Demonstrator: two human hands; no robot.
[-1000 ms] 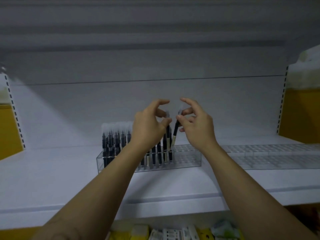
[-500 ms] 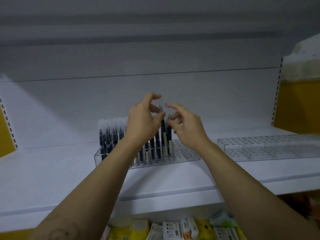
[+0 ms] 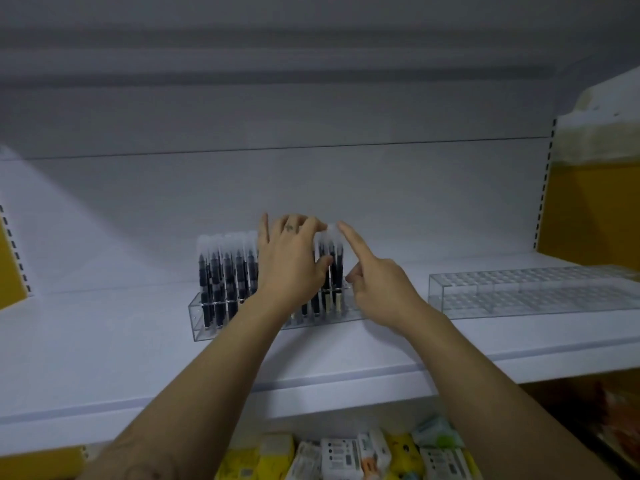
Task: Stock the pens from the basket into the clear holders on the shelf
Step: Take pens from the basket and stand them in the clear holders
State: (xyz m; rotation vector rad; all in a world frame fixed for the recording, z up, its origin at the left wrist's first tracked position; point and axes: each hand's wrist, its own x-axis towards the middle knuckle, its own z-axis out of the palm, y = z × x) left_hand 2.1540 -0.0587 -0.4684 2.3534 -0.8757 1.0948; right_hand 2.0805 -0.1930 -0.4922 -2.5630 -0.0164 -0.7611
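Observation:
A clear holder (image 3: pixel 200 318) stands on the white shelf (image 3: pixel 104 348), with several black pens with frosted caps (image 3: pixel 225 271) upright in its left part. My left hand (image 3: pixel 289 261) is over the middle pens, fingers curled over their caps and thumb against a barrel. My right hand (image 3: pixel 379 284) is just to its right, with the index finger stretched out and its tip at the cap of the rightmost pen (image 3: pixel 338 268); it holds nothing. The holder's right end is hidden behind my right hand. The basket is out of view.
A second clear holder (image 3: pixel 519 292), with no pens in it, lies on the shelf to the right. Yellow side panels (image 3: pixel 595 209) flank the bay. Packets of goods (image 3: pixel 346 455) sit on the shelf below, between my arms.
Both hands have come down. The pens held up between them a second ago now stand in the holder. My right hand has let go and points with one finger.

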